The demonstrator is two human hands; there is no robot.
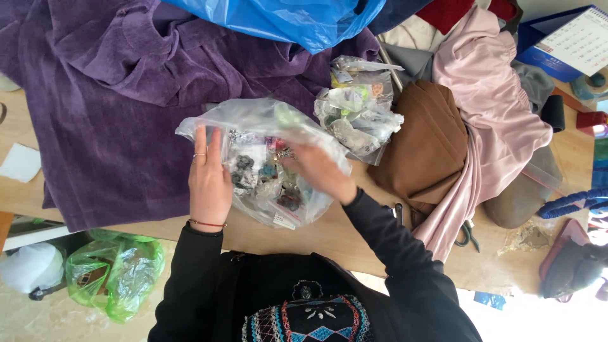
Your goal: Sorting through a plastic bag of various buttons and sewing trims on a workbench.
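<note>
Both hands [266,177] lie flat, fingers spread, on the clear bag [253,126]

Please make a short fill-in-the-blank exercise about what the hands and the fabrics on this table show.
1. Both hands rest on a clear plastic bag of small items, lying partly on a ____ fabric.
2. The left hand wears a ring and a thin red ____ at the wrist.
3. The right hand comes out of a ____ sleeve.
4. Beside the brown cloth lies a ____ cloth.

Missing words: purple; bracelet; black; pink
</note>
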